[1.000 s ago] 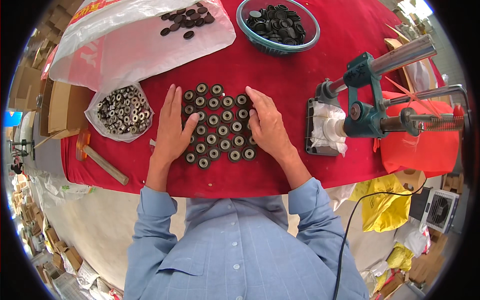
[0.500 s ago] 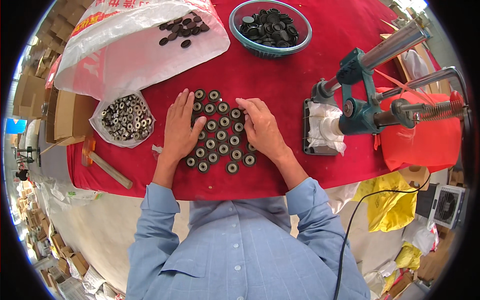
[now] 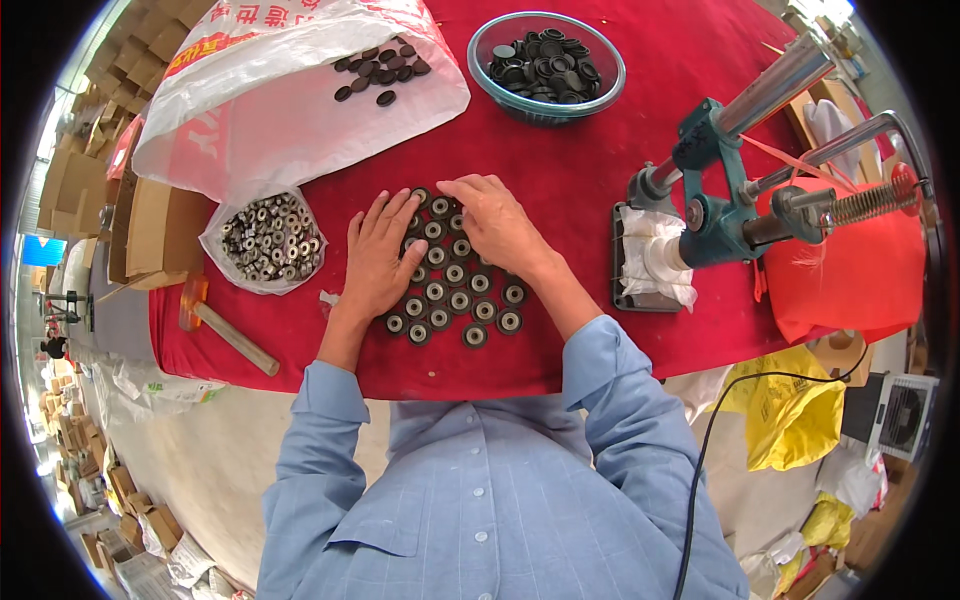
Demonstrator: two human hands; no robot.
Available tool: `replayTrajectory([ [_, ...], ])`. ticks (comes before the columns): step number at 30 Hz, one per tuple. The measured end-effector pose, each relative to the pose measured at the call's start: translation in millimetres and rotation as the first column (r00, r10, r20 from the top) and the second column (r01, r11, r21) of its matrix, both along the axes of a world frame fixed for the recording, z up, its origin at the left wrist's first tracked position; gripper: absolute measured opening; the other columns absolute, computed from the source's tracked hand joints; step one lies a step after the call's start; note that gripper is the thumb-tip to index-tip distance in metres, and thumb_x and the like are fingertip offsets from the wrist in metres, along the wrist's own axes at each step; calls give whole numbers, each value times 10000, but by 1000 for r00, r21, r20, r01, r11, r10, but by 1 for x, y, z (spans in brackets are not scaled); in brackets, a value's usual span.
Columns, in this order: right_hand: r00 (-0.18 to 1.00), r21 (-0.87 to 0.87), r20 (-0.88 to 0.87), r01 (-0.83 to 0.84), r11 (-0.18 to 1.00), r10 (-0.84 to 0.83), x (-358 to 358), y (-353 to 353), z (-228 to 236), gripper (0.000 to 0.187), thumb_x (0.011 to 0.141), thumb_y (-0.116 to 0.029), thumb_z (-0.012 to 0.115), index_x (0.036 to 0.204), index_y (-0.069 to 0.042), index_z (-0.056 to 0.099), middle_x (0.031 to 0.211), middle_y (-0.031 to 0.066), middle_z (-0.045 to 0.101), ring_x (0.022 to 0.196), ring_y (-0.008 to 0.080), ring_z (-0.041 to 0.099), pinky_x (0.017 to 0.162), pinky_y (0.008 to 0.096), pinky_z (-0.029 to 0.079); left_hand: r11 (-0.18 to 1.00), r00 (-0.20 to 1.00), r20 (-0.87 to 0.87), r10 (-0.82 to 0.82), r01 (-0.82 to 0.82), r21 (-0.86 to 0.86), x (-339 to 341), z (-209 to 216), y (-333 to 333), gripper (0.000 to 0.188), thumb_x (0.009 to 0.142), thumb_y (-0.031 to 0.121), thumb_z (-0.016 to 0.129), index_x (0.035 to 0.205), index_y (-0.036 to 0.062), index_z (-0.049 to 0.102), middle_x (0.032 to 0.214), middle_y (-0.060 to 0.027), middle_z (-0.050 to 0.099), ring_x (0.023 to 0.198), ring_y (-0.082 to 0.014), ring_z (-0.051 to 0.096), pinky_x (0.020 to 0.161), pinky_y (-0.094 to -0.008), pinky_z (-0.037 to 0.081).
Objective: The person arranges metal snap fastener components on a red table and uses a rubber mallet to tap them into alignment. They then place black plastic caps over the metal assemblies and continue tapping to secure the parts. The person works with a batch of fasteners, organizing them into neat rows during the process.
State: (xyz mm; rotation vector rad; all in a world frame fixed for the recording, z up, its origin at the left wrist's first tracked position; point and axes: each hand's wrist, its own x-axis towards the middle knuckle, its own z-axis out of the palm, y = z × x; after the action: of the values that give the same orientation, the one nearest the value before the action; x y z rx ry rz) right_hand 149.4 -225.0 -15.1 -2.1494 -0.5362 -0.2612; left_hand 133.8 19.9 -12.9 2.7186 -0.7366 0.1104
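Several small black wheels with metal bearing centres [image 3: 459, 301] lie flat in a loose cluster on the red-covered table. My left hand [image 3: 381, 262] is open along the cluster's left side, fingertips touching the upper left wheels and thumb over one lower down. From the other side my right hand [image 3: 500, 226] reaches over the upper right wheels, its fingers bent but not wrapped round anything. Both hands cover some wheels. Left of my left hand, a clear bag [image 3: 265, 240] holds many metal bearings.
A hammer [image 3: 235, 338] lies at the near left, beside a cardboard box [image 3: 165, 232]. Behind, a white woven sack [image 3: 300, 130] has black caps [image 3: 385, 72] on it. A clear bowl [image 3: 548, 112] holds more caps. At right stands a green hand press [image 3: 715, 235] by a red bag [image 3: 840, 275].
My right hand has moved left and slightly away from me over the upper wheels. The upper wheels sit closer together between my hands. The whole view has shifted a little.
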Motion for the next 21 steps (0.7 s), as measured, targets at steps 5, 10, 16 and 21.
replayTrajectory([
  [5,997,72,65,31,997,-36,3,0,-8,554,859,95,619,1398,-17,682,1360,176,708,1214,403,640,1087,497,532,991,1000,5,-5,5,-132,-1,2,0,632,1091,346,587,1671,132,456,1736,-104,436,1643,-354,317,1323,-595,196],
  [10,998,-15,54,-36,999,36,3,0,-8,536,887,73,600,1411,-18,674,1384,203,699,1207,397,650,1079,480,535,998,999,-12,-50,49,-35,0,2,4,631,1087,315,588,1676,134,451,1745,-119,422,1651,-345,307,1331,-589,183],
  [16,996,164,-42,81,983,-75,-23,-25,12,487,963,-7,653,1449,-4,628,1261,205,717,1096,366,692,970,469,567,989,999,-20,-29,26,-142,0,-1,6,672,1097,390,574,1695,125,417,1790,-122,341,1678,-330,253,1336,-590,187],
  [21,920,3,-373,129,992,-118,-122,-62,57,581,916,-67,800,1463,-13,609,1082,161,676,1013,332,688,898,465,563,1000,999,-20,-27,27,-8,-2,0,5,750,1114,493,506,1732,102,339,1814,-128,289,1692,-325,218,1349,-572,149],
])
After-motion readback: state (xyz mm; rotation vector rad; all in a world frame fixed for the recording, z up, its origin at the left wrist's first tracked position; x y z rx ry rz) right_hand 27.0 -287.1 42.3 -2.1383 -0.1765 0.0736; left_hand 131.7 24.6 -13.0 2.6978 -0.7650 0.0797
